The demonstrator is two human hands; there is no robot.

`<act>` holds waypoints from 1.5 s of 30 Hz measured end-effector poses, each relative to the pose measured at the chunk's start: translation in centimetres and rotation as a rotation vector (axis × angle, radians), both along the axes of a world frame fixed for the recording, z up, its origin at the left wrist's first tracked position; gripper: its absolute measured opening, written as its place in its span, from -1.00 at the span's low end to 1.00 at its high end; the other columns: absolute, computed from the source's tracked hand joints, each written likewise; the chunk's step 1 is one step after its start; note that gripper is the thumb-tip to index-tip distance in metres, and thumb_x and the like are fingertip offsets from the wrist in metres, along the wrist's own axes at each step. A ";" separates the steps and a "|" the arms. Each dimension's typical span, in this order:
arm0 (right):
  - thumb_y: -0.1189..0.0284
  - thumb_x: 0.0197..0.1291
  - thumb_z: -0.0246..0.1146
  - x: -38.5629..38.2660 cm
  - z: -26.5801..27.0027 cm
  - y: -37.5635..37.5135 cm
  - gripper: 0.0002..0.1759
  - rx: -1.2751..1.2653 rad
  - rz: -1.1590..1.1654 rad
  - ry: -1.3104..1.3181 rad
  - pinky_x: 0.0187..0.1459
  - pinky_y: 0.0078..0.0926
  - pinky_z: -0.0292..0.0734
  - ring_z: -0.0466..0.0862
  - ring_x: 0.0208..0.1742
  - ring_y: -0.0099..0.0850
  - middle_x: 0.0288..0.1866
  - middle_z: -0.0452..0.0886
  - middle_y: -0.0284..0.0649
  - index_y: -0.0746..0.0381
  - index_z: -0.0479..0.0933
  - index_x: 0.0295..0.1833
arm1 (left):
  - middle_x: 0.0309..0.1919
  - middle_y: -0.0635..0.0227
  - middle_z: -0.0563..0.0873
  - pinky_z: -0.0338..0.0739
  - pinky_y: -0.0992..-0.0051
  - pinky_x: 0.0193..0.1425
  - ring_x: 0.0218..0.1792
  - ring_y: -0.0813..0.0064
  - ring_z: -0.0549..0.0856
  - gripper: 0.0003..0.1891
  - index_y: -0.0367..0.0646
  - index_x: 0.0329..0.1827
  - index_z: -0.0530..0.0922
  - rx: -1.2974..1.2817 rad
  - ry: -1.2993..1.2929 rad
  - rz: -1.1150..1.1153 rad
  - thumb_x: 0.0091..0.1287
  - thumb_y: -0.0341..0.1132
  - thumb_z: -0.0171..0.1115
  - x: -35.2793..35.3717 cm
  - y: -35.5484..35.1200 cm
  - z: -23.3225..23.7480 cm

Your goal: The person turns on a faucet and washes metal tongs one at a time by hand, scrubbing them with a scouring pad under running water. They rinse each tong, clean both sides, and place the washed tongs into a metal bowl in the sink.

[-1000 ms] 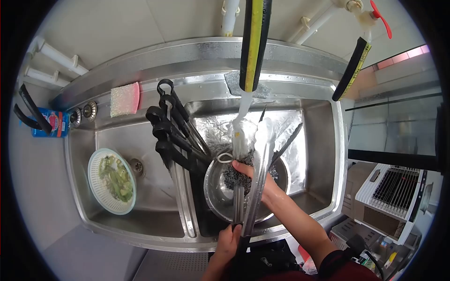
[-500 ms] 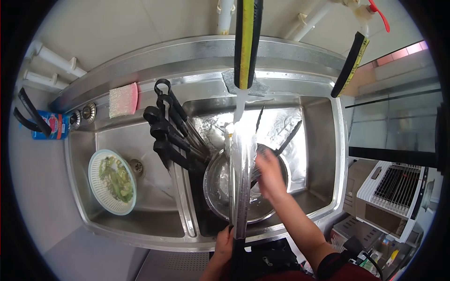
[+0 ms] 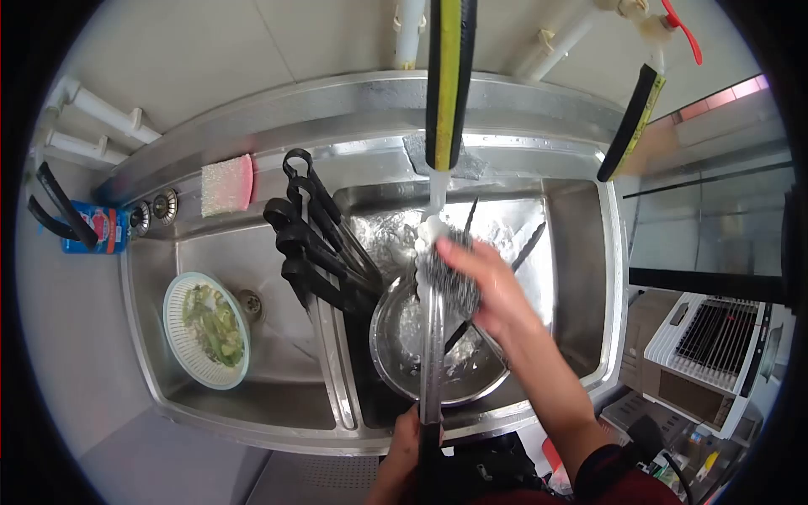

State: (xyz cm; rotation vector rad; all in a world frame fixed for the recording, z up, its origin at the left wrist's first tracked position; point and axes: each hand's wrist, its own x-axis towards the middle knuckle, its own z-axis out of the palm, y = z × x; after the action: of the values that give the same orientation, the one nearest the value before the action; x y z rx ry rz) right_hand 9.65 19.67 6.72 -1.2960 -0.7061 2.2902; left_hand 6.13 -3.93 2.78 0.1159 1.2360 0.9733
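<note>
My left hand (image 3: 406, 439) is closed around the black handle of metal tongs (image 3: 432, 358), which point away from me over the right basin. Pressed to the far part of the tongs is a steel wool scourer (image 3: 455, 284), gripped in my right hand (image 3: 498, 290). Water from the black and yellow hose (image 3: 446, 101) falls on the tips of the tongs. Below them a round metal bowl (image 3: 389, 370) stands in the basin with water in it. Several black-handled utensils (image 3: 316, 248) lean over the divider, left of the bowl.
The left basin holds a pale colander (image 3: 181, 341) with green vegetable scraps, beside the drain (image 3: 250, 305). Along the back ledge lie a pink sponge (image 3: 227, 185) and strainers (image 3: 166, 206). A second hose (image 3: 631, 122) hangs at the right.
My right hand has moved up and slightly left with the scourer, onto the far end of the tongs. The tongs' arms, apart before, now appear pressed together. My left hand keeps its hold.
</note>
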 end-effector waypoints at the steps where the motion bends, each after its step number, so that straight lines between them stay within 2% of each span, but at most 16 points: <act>1: 0.30 -0.02 0.24 0.0 -0.2 -1.1 -0.56 -0.033 -0.032 -0.030 -0.26 -0.63 0.45 0.56 -0.32 -0.52 -0.28 0.54 -0.17 0.38 0.37 -0.10 | -0.64 0.46 0.44 0.31 0.67 -0.55 -0.61 0.70 0.42 -0.83 -0.23 -0.33 0.37 0.007 -0.085 0.051 0.23 -0.28 0.00 -0.2 0.2 -0.1; 7: 0.34 0.04 0.19 -1.0 0.1 1.5 -0.68 0.035 -0.025 0.129 -0.40 -0.60 0.51 0.57 -0.49 -0.50 -0.40 0.55 -0.17 0.38 0.39 -0.21 | -0.69 0.45 0.43 0.30 0.67 -0.60 -0.67 0.66 0.41 -0.88 -0.21 -0.34 0.36 -0.062 -0.291 0.107 0.24 -0.34 -0.05 0.4 -0.5 -0.4; 12: 0.37 0.02 0.21 0.6 -0.1 -3.2 -0.65 -0.073 -0.005 0.048 -0.21 -0.56 0.44 0.53 -0.23 -0.51 -0.25 0.52 -0.22 0.33 0.39 -0.09 | -0.71 0.35 0.43 0.30 0.63 -0.59 -0.69 0.59 0.42 -0.87 -0.24 -0.36 0.38 -0.048 -0.391 0.205 0.25 -0.35 -0.04 -0.7 0.5 -1.1; 14: 0.34 0.02 0.20 2.3 -1.5 -4.0 -0.62 0.049 -0.084 -0.002 -0.16 -0.56 0.42 0.52 -0.22 -0.50 -0.24 0.51 -0.22 0.32 0.39 -0.07 | -0.72 0.24 0.42 0.30 0.57 -0.57 -0.70 0.53 0.40 -0.80 -0.31 -0.37 0.39 0.125 0.373 0.016 0.27 -0.32 -0.06 -0.9 1.0 -1.8; 17: 0.09 0.14 -0.06 3.8 -2.7 -2.1 -0.52 0.136 -0.407 -0.001 -0.13 -0.35 0.43 0.52 -0.18 -0.37 -0.19 0.49 -0.22 0.25 0.34 -0.01 | -0.71 0.18 0.42 0.30 0.51 -0.54 -0.70 0.47 0.38 -0.74 -0.36 -0.38 0.39 0.174 0.493 -0.019 0.30 -0.28 -0.08 -1.1 3.0 -0.3; 22: 0.08 0.11 -0.04 4.5 -5.9 -4.2 -0.54 -0.059 -0.203 -0.170 -0.16 -0.09 0.39 0.37 0.01 -0.40 -0.06 0.40 -0.24 0.13 0.31 0.04 | -0.73 0.22 0.42 0.31 0.52 -0.54 -0.69 0.49 0.39 -0.76 -0.34 -0.40 0.39 0.195 0.457 -0.034 0.30 -0.30 -0.08 -0.6 4.6 -0.2; 23: 0.17 0.05 0.11 3.3 -4.5 -4.8 -0.54 -0.085 -0.144 -0.175 -0.19 -0.10 0.38 0.26 0.08 -0.47 0.01 0.34 -0.25 0.12 0.30 0.06 | -0.73 0.23 0.42 0.32 0.53 -0.54 -0.69 0.50 0.40 -0.76 -0.33 -0.41 0.38 0.196 0.466 -0.060 0.30 -0.30 -0.09 -0.5 4.6 0.0; 25: 0.45 0.12 0.05 3.1 -4.1 -4.9 -0.64 -0.108 -0.169 -0.137 -0.27 -0.53 0.40 0.45 -0.24 -0.52 -0.12 0.40 -0.30 0.22 0.26 0.06 | -0.73 0.24 0.43 0.32 0.53 -0.54 -0.69 0.50 0.41 -0.77 -0.32 -0.42 0.38 0.193 0.488 -0.081 0.30 -0.30 -0.10 -0.7 4.6 0.3; 27: 0.60 0.00 0.14 3.1 -3.7 -3.3 -0.58 -0.077 0.159 -0.260 -0.20 -0.54 0.40 0.47 -0.22 -0.50 -0.16 0.43 -0.27 0.26 0.29 0.04 | -0.72 0.25 0.44 0.34 0.52 -0.53 -0.68 0.49 0.43 -0.77 -0.30 -0.42 0.38 0.167 0.419 -0.202 0.29 -0.31 -0.10 -1.3 4.0 0.8; 28: 0.65 -0.11 0.23 2.5 -3.5 -3.0 -0.59 -0.094 0.090 -0.101 -0.15 -0.57 0.40 0.48 -0.23 -0.50 -0.25 0.47 -0.30 0.28 0.38 -0.05 | -0.72 0.26 0.45 0.36 0.53 -0.52 -0.67 0.48 0.45 -0.77 -0.30 -0.41 0.37 0.167 0.423 -0.234 0.30 -0.30 -0.11 -1.2 3.5 0.5; 32: 0.62 -0.31 0.29 3.4 -7.3 -0.6 -0.52 -0.039 0.272 -0.005 -0.15 -0.38 0.51 0.58 -0.23 -0.32 -0.35 0.54 -0.18 0.35 0.39 -0.12 | -0.73 0.26 0.45 0.36 0.51 -0.52 -0.68 0.46 0.47 -0.77 -0.30 -0.39 0.37 0.120 0.344 -0.334 0.30 -0.29 -0.12 -1.4 3.0 1.6; 35: 0.59 -0.10 0.16 1.7 -5.3 4.1 -0.76 0.036 0.313 -0.136 -0.19 -0.36 0.53 0.59 -0.30 -0.31 -0.37 0.54 -0.13 0.37 0.39 -0.22 | -0.74 0.27 0.44 0.36 0.50 -0.53 -0.69 0.44 0.47 -0.77 -0.30 -0.38 0.36 0.115 0.369 -0.309 0.30 -0.29 -0.13 -0.5 2.2 2.4; 38: 0.54 -0.02 0.12 0.2 -5.8 3.1 -0.80 -0.004 0.054 -0.015 -0.25 -0.40 0.54 0.60 -0.37 -0.32 -0.38 0.55 -0.14 0.34 0.39 -0.22 | -0.74 0.27 0.44 0.35 0.48 -0.53 -0.69 0.44 0.46 -0.77 -0.30 -0.40 0.36 0.149 0.422 -0.239 0.30 -0.30 -0.15 -0.2 2.4 3.0; 41: 0.48 -0.06 0.17 -1.3 -5.0 -2.1 -0.55 -0.007 -0.084 0.013 -0.11 -0.36 0.47 0.51 -0.09 -0.35 -0.11 0.48 -0.09 0.34 0.34 0.02 | -0.73 0.26 0.44 0.35 0.47 -0.52 -0.67 0.44 0.47 -0.75 -0.30 -0.42 0.36 0.122 0.419 -0.262 0.30 -0.29 -0.15 -1.6 3.7 2.0; 42: 0.47 -0.09 0.19 -1.9 -6.3 -1.5 -0.44 0.347 -0.053 -0.122 -0.06 -0.34 0.44 0.45 -0.01 -0.37 -0.01 0.42 -0.09 0.35 0.26 0.11 | -0.72 0.25 0.44 0.34 0.48 -0.52 -0.66 0.45 0.47 -0.75 -0.30 -0.43 0.36 0.135 0.419 -0.242 0.30 -0.29 -0.15 -1.5 3.1 1.3; 45: 0.42 -0.09 0.22 -1.1 -8.1 3.6 -0.50 -0.208 0.089 -0.145 -0.18 -0.48 0.48 0.54 -0.24 -0.41 -0.19 0.51 -0.17 0.36 0.33 0.01 | -0.72 0.25 0.43 0.33 0.51 -0.51 -0.66 0.47 0.43 -0.73 -0.31 -0.46 0.36 0.145 0.410 -0.215 0.30 -0.29 -0.15 -1.1 2.2 1.2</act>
State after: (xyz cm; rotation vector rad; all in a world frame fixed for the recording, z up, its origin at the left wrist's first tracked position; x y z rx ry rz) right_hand 8.53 23.23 -1.35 -1.5674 -0.5955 2.4117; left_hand 5.06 -1.75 4.02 0.5740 1.4884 0.8739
